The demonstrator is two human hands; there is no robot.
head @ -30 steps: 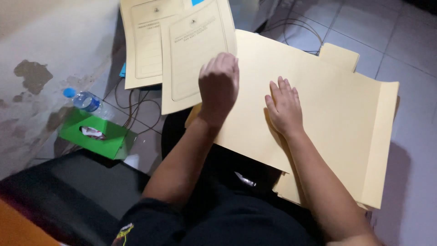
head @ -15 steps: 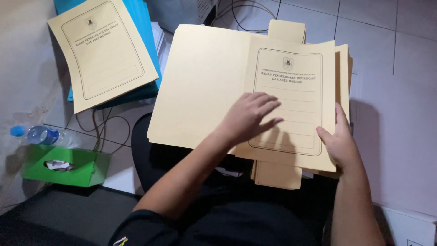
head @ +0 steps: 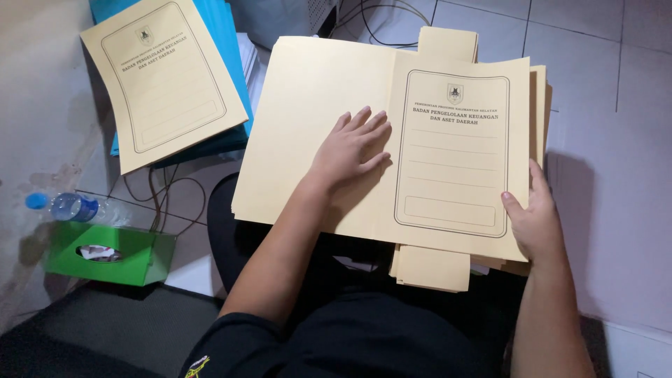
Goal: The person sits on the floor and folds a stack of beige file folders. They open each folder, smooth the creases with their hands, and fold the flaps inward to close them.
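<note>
1. Saw a tan folder (head: 315, 105) spread wide on the lap, on top of a pile of more folders (head: 540, 91), at 12 o'clock from the body.
2. Judged it light, thin and bendy, like card. Smooth too, so likely to slide off the pile. Easy to crease or tear at the corners.
3. Best held by an edge or a corner, with a thumb on top and fingers below, and with a flat palm to keep it from slipping.
4. Found the left hand (head: 350, 150) lying flat on the folder, near the middle fold. Fingers (head: 364, 122) straight and fanned out toward 1 o'clock, pressing down, gripping nothing.
5. Found the right hand (head: 535, 224) at the folder's 4 o'clock corner. Thumb on top of the printed front, other fingers tucked under, pinching that edge.
6. Noticed another tan folder (head: 164, 77) on blue ones (head: 234, 63) at 10 o'clock, and a green tissue box (head: 133, 255) and a water bottle (head: 70, 206) at 8 o'clock, all well apart from both hands.
</note>
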